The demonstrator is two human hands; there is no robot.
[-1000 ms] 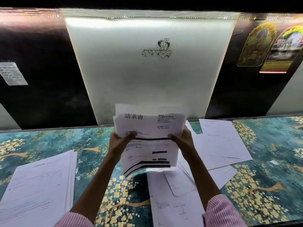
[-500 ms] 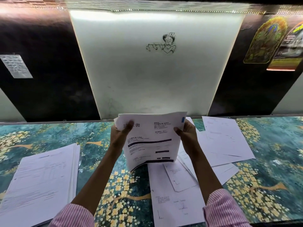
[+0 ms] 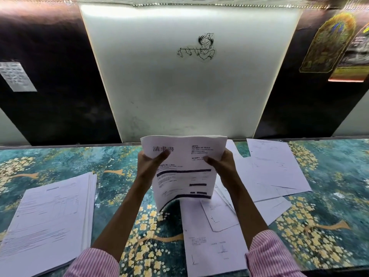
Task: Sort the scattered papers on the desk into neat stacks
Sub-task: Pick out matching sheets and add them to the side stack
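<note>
We hold the bundle upright over the table, left hand and right hand each with fingers clamped on a side edge. We should ease that grip and tap its curled bottom edge square. No tray shows; a stack lies left, loose sheets right.
</note>
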